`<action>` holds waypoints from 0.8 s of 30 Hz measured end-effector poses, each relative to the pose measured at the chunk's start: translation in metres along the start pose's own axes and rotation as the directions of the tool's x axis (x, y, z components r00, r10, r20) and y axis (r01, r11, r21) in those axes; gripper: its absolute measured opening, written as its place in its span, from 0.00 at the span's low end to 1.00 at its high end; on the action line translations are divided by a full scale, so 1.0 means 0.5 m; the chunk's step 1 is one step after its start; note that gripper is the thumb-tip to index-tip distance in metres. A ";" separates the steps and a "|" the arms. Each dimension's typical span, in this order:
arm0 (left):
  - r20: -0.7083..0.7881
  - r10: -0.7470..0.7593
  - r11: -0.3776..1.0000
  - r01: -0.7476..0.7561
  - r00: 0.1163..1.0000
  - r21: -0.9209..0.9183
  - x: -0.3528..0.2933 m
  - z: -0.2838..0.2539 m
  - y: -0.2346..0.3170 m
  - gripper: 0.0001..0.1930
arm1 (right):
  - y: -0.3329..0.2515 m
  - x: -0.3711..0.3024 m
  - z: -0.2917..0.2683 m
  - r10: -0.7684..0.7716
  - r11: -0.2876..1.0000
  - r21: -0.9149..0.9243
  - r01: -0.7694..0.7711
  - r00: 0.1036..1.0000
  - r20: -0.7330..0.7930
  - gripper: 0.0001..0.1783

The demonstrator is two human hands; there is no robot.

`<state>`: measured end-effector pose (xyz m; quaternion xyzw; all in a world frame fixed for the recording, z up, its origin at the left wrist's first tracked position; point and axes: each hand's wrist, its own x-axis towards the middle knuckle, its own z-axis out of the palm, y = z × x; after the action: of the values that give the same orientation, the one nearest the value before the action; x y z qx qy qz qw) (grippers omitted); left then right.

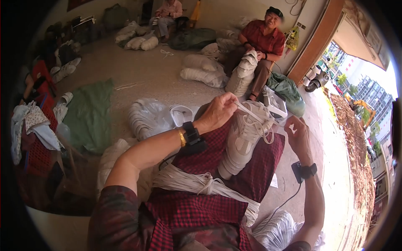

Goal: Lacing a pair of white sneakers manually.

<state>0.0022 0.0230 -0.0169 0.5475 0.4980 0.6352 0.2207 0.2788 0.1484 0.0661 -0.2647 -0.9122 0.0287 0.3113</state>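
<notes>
A cream lace-up shoe upper (245, 136) rests at the top of a nested stack, standing on the red-and-black checked cloth over my lap. Above its tongue, my left hand (218, 111) pinches a white shoelace (251, 113) and holds it taut. On the other side of the upper, my right hand (298, 136) has its thumb and fingers brought together at the lace's other end. Loose loops of lace hang over the upper's right side. Across my lap lies a thick bundle of white laces (201, 184), bound in the middle.
Plastic-wrapped stacks of uppers (148, 119) lie at my left, with another wrapped bundle (278, 232) at lower right. Ahead sits a person in a red shirt (266, 39) holding a similar stack (242, 77). A green sheet (90, 115) and red crate (39, 154) are left.
</notes>
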 end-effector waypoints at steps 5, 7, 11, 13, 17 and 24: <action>-0.042 0.128 0.982 -0.121 0.991 0.145 -0.066 -0.021 0.091 0.15 | -0.101 -0.018 -0.005 -0.037 0.965 0.252 0.073 0.989 -0.143 0.09; 0.004 0.298 0.933 -0.292 0.955 0.211 -0.098 -0.012 0.160 0.13 | -0.152 -0.054 -0.056 -0.052 0.936 0.321 0.145 0.958 -0.282 0.11; 0.102 0.806 0.544 -0.798 0.583 0.261 -0.198 -0.032 0.389 0.13 | -0.257 -0.097 -0.131 -0.411 0.744 0.219 0.631 0.692 -0.593 0.16; 0.050 0.930 0.343 -0.907 0.365 0.243 -0.276 -0.048 0.454 0.17 | -0.271 -0.174 -0.151 -0.394 0.729 0.251 0.637 0.689 -0.608 0.15; -0.047 0.937 0.343 -0.892 0.345 0.295 -0.307 -0.065 0.422 0.21 | -0.183 -0.280 -0.175 -0.325 0.733 0.322 0.600 0.724 -0.609 0.15; -0.126 0.941 0.338 -0.858 0.314 0.387 -0.371 -0.103 0.466 0.22 | -0.202 -0.315 -0.212 -0.307 0.648 0.407 0.644 0.710 -0.633 0.14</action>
<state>0.0732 -0.2452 0.1033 0.6401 0.2074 0.6615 -0.3312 0.3987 -0.0289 0.0864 0.1112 -0.7731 0.1597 0.6036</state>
